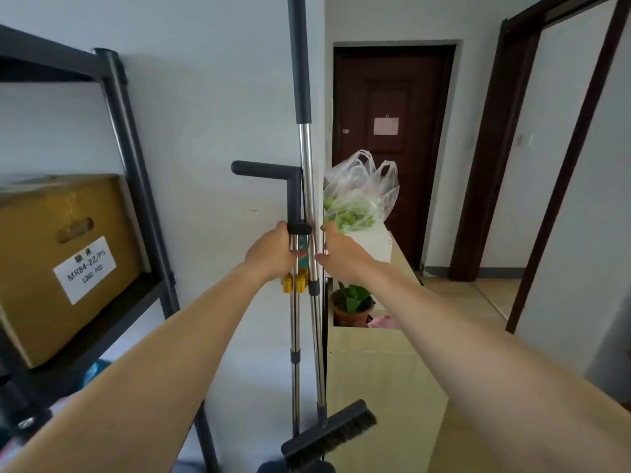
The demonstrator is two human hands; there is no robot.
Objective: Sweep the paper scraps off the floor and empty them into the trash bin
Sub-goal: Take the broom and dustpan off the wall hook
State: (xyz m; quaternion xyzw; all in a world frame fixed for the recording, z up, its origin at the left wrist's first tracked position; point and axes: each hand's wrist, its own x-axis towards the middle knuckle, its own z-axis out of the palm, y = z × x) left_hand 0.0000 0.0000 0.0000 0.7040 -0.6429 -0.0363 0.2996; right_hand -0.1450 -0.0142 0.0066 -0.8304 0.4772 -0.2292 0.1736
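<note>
Gripping the dustpan pole, the left hand curls round it; right hand half-open against the broom pole.

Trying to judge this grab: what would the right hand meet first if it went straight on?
Most likely the broom pole, which stands just past the open fingers of the right hand. Whether they touch it yet is unclear.

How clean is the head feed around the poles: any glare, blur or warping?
Head view: soft, even daylight; left hand gripping the dustpan pole and right hand look sharp; glare streaks run down the chrome broom pole; wide-angle warping bows the shelf frame at the edge and stretches the forearms.
</note>
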